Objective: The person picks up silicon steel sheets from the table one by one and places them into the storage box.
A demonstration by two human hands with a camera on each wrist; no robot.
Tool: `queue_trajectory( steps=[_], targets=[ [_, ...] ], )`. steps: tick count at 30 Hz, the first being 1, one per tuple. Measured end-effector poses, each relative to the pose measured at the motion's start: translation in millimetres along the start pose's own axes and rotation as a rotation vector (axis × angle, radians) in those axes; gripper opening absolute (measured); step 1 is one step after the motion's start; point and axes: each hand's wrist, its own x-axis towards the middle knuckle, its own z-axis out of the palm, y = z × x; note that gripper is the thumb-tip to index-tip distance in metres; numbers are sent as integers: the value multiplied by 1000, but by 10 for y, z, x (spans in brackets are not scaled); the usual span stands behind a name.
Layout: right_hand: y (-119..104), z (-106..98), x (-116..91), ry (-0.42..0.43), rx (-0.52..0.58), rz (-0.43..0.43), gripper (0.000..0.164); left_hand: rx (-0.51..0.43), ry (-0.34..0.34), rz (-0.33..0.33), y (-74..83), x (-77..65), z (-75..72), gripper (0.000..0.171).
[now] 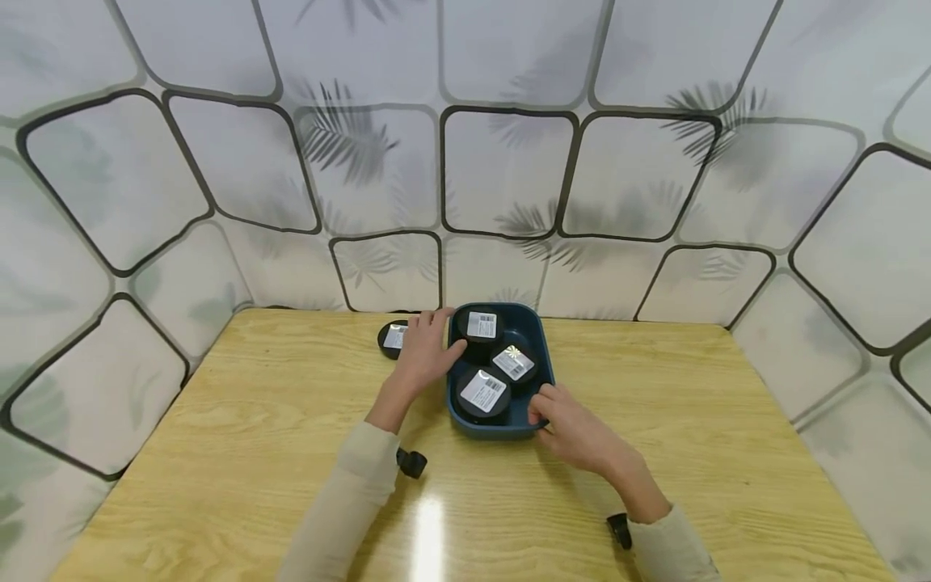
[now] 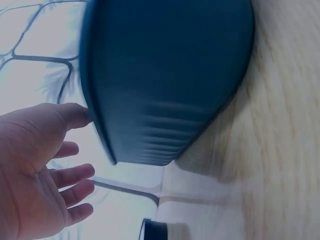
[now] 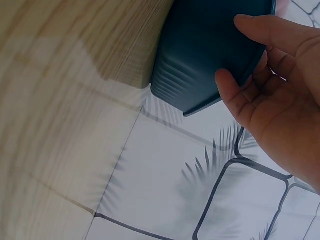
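Observation:
A dark blue plastic bin [image 1: 502, 433] stands on the table, holding three round black containers with white labels: one at the back [image 1: 481, 326], one at the right [image 1: 514, 364], one at the front [image 1: 483, 394]. Outside it, at the left, lies another round black container [image 1: 390, 339], partly hidden by my left hand [image 1: 422, 352]. That hand's thumb touches the bin's left rim; in the left wrist view its other fingers [image 2: 75, 195] are loosely extended, away from the wall. My right hand [image 1: 582, 430] pinches the rim at the front right corner, with the thumb [image 3: 265, 29] outside.
The light wooden table [image 1: 691, 420] reaches back to a patterned curtain [image 1: 509, 170], which also lines both sides. A dark wrist strap [image 1: 411, 463] shows at my left cuff, and another [image 1: 619, 530] at my right.

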Motion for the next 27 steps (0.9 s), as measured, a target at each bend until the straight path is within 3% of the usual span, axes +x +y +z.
queue_trajectory(
  steps=[6, 11, 27],
  targets=[
    [-12, -3, 8, 3, -1, -11, 26, -7, 32, -5, -26, -182, -163, 56],
    [-15, -6, 10, 9, 2, -17, 26, -7, 7, -23, -30, -314, -219, 54],
    [13, -19, -9, 0, 5, 2, 27, -36, -17, -50, 16, -471, -125, 50]
  ],
)
